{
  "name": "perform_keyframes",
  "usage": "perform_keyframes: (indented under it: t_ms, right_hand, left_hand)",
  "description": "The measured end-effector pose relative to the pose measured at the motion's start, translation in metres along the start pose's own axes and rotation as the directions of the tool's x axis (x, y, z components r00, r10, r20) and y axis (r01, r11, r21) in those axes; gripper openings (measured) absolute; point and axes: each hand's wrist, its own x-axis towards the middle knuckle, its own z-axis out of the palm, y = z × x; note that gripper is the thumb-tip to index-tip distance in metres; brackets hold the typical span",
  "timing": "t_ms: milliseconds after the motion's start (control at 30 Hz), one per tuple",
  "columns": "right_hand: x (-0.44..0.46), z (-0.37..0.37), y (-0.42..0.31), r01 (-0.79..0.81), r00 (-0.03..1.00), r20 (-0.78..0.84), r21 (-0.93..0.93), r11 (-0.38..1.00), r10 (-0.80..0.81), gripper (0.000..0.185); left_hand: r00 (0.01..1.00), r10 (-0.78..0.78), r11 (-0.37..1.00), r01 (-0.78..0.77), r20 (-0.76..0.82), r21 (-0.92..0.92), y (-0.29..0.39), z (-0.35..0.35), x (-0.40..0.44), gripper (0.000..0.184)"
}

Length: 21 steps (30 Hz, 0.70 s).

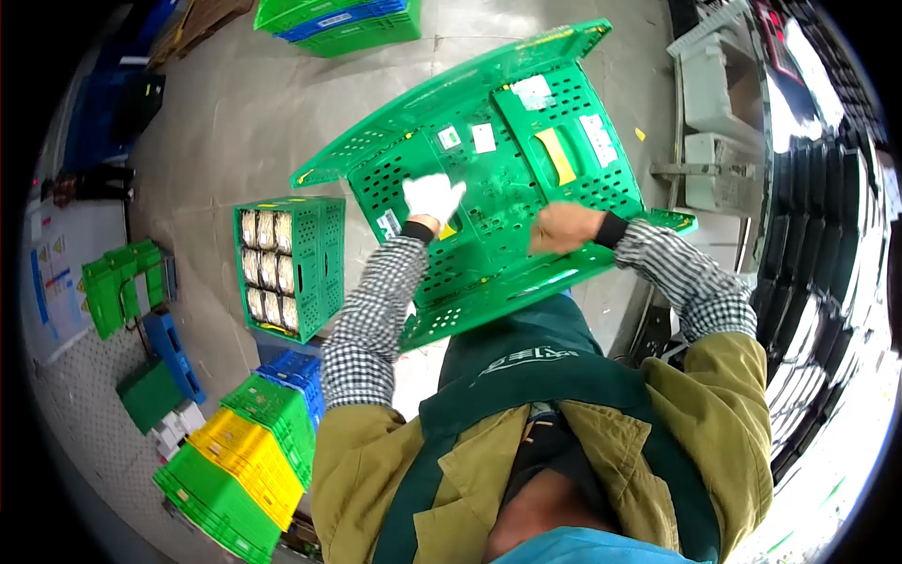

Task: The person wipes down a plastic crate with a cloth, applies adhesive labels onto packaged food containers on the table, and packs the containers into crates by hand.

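A large green folding crate (489, 226) lies opened out in front of my body, its long side panels slanting outward and its perforated inner faces showing. White labels and a yellow handle piece (556, 156) are on it. My left hand (433, 197), in a white glove, is over the left part of the crate with its fingers bent; what it holds, if anything, is hidden. Bare and slightly blurred, my right hand (565, 228) is closed over the crate's near right part, and no object can be made out in it.
At the left stands a green crate (322, 263) of packed goods. Stacked green, yellow (252, 461) and blue crates are at the lower left, more crates (362, 30) at the top. Shelving with white bins (719, 94) is on the right. A person's legs (105, 181) show far left.
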Motion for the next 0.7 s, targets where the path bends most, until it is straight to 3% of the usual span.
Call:
perform_keyframes:
  t_ms: [33,100,167,233,300,367,500,567,633,667,700]
  right_hand:
    - [0.02,-0.002,0.018,-0.215,0.962,-0.237,-0.345,0.914,0.137,0.038]
    - [0.065,0.004,0.067,-0.437,0.808,-0.544,-0.3,0.848,0.224,0.04]
    - [0.09,0.01,0.085,-0.462,0.757,-0.6,-0.214,0.861,0.257,0.037]
    - [0.089,0.018,0.087,-0.437,0.775,-0.6,-0.282,0.854,0.198,0.041]
    - [0.103,0.024,0.104,-0.45,0.764,-0.614,-0.287,0.846,0.199,0.039]
    - [0.109,0.022,0.114,-0.462,0.742,-0.613,-0.171,0.87,0.273,0.038]
    - [0.082,0.01,0.098,-0.4,0.704,-0.672,-0.106,0.91,0.231,0.04]
    - [0.06,0.007,0.096,-0.366,0.666,-0.715,-0.068,0.928,0.21,0.041]
    - [0.018,-0.016,0.087,-0.289,0.702,-0.677,0.012,0.957,0.221,0.046]
    - [-0.014,-0.036,0.07,-0.343,0.694,-0.641,0.104,0.934,0.326,0.046]
    - [-0.04,-0.051,0.073,-0.457,0.67,-0.643,0.038,0.889,0.371,0.049]
  left_hand:
    - [0.991,-0.111,0.994,0.113,0.078,-0.013,0.002,0.034,0.004,0.049]
    - [0.924,-0.331,0.928,0.355,0.191,-0.111,0.014,0.069,0.005,0.052]
    - [0.842,-0.532,0.812,0.538,0.09,-0.227,0.026,0.086,0.005,0.05]
    - [0.835,-0.547,0.803,0.542,0.056,-0.248,0.032,0.088,0.003,0.048]
    - [0.797,-0.595,0.759,0.599,0.099,-0.255,0.03,0.095,0.013,0.039]
    - [0.746,-0.63,0.664,0.662,0.218,-0.346,0.024,0.098,0.02,0.036]
    - [0.802,-0.549,0.682,0.593,0.236,-0.427,0.023,0.054,-0.01,0.045]
    - [0.808,-0.576,0.699,0.567,0.127,-0.436,0.01,0.066,-0.016,0.043]
    - [0.829,-0.558,0.719,0.495,0.018,-0.487,-0.009,0.054,-0.046,0.039]
    - [0.836,-0.534,0.753,0.402,-0.127,-0.521,-0.029,0.051,-0.065,0.031]
    - [0.774,-0.582,0.718,0.346,-0.248,-0.604,-0.057,0.061,-0.079,0.029]
